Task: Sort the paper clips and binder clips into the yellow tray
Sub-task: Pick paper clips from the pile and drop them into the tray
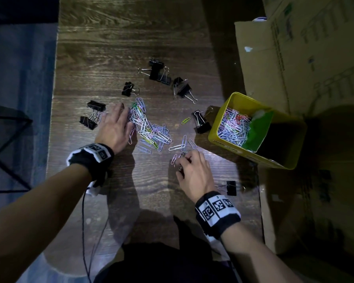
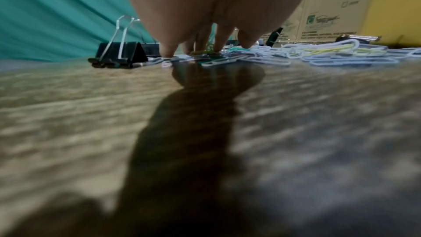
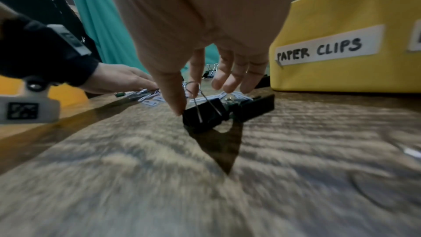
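Under the right hand (image 3: 200, 33), pinched by thumb and forefinger at its wire loops, the stiff, light binder clip (image 3: 205, 116) sits on the bench (image 1: 131, 48), while the left hand (image 1: 114, 127) rests flat, fingers straight, on the slippery paper clips (image 1: 149, 129).

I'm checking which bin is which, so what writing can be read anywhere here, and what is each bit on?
"PAPER CLIPS": handwritten on a white label stuck on the yellow tray.
A second white label on that tray: cut off at the frame edge, unreadable.
Printed text and a green logo on the cardboard box: too blurred to read.
Black-and-white square marker codes on the right wristband: patterns, no words.
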{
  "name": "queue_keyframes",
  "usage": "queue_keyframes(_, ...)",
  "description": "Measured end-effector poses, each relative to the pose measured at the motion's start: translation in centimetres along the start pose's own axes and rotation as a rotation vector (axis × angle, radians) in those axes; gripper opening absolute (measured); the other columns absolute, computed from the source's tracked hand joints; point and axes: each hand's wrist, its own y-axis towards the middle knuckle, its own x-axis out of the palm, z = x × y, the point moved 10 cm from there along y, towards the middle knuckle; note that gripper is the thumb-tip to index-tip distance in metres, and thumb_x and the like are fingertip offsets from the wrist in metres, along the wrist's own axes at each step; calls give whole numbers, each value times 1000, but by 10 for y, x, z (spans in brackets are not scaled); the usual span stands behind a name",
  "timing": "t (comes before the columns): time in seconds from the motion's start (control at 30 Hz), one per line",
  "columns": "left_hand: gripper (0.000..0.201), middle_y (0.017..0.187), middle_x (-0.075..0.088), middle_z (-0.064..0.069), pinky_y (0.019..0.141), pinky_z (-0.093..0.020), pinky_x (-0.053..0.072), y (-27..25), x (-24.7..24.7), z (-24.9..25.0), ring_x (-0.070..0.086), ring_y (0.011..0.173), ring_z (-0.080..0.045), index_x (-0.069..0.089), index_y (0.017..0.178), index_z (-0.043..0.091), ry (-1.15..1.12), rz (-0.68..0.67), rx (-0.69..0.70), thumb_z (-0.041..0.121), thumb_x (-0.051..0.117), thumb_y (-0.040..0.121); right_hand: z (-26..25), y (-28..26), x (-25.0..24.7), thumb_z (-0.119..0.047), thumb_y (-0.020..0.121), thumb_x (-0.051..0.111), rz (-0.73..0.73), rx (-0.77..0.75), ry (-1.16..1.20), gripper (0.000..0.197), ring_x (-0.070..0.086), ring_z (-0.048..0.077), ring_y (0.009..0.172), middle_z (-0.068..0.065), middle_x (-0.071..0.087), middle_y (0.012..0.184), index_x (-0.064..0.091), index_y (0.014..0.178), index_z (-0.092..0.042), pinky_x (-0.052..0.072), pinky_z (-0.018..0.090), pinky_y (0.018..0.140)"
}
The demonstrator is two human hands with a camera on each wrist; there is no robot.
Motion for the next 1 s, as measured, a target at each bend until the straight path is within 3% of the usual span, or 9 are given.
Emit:
queue_keyframes(0.13, 58, 152, 23, -17, 115, -50, 10, -23, 15, 43, 16, 142, -31, 29, 143, 6, -58, -52, 93, 36, 30, 94, 8, -16, 3, -16, 56, 79, 36, -38, -49, 21, 60, 27, 84, 3, 60, 89, 69, 73, -25, 51, 38, 71)
queue_keyframes(0.23, 55, 152, 25, -12, 114, -51, 10, -32, 17, 60, 17, 142, -26, 35, 141, 8, -79, -51, 148, 36, 29, 94, 30, -24, 7, -16, 60, 73, 8, 29, -60, 11, 59, 30, 83, 5, 60, 85, 69, 70, -20, 51, 39, 71)
queue_keyframes(0.3, 51, 152, 24, -10, 113, -54, 10, -26, 4, 48, 16, 142, -25, 34, 141, 10, -98, 27, 93, 31, 32, 95, 42, -26, 4, -20, 59, 75, 11, 71, -60, 12, 59, 29, 83, 4, 60, 84, 69, 69, -20, 50, 39, 72)
queue_keyframes(0.43, 52, 154, 18, -13, 111, -54, 11, -12, -1, 8, 13, 143, -27, 27, 144, 9, -28, 38, -121, 28, 38, 97, 45, -19, -10, -37, 64, 78, 43, 78, -70, 32, 55, 27, 97, 5, 57, 102, 68, 91, -24, 48, 40, 80)
queue_keyframes(0.53, 55, 155, 13, -15, 112, -54, 9, -21, 14, 12, 7, 143, -29, 23, 145, 7, -12, -31, -120, 33, 33, 98, 38, -9, -4, -44, 76, 68, -18, 57, -41, 52, 42, 32, 121, 14, 45, 130, 56, 122, -21, 42, 45, 97)
queue_keyframes(0.63, 55, 155, 11, -14, 113, -49, 5, -38, 21, 31, 4, 144, -27, 22, 145, 6, -82, -64, -33, 32, 34, 98, 35, -3, 3, -37, 82, 63, -56, 65, -26, 61, 33, 34, 131, 18, 36, 141, 44, 136, -16, 35, 48, 105)
queue_keyframes(0.73, 56, 153, 17, -16, 114, -45, 7, -39, 4, 27, 11, 143, -27, 27, 143, 3, -152, -5, 26, 31, 33, 95, 28, 6, -1, -31, 80, 64, -25, 50, -21, 63, 32, 38, 132, 22, 34, 142, 44, 136, -12, 32, 49, 108)
queue_keyframes(0.9, 52, 150, 20, -26, 115, -46, 11, -28, -9, -22, 15, 140, -39, 31, 139, -6, -95, 38, -182, 24, 34, 96, 19, 20, -8, -25, 78, 67, 17, 58, 9, 59, 40, 40, 125, 26, 41, 135, 50, 131, -7, 35, 45, 107)
queue_keyframes(1.0, 62, 147, 26, -29, 116, -47, 13, -31, -3, -17, 18, 138, -42, 36, 136, -5, -54, -14, -89, 36, 24, 91, 18, 17, -1, -26, 77, 67, -1, 56, 35, 55, 40, 40, 123, 25, 42, 131, 51, 127, -8, 38, 46, 104)
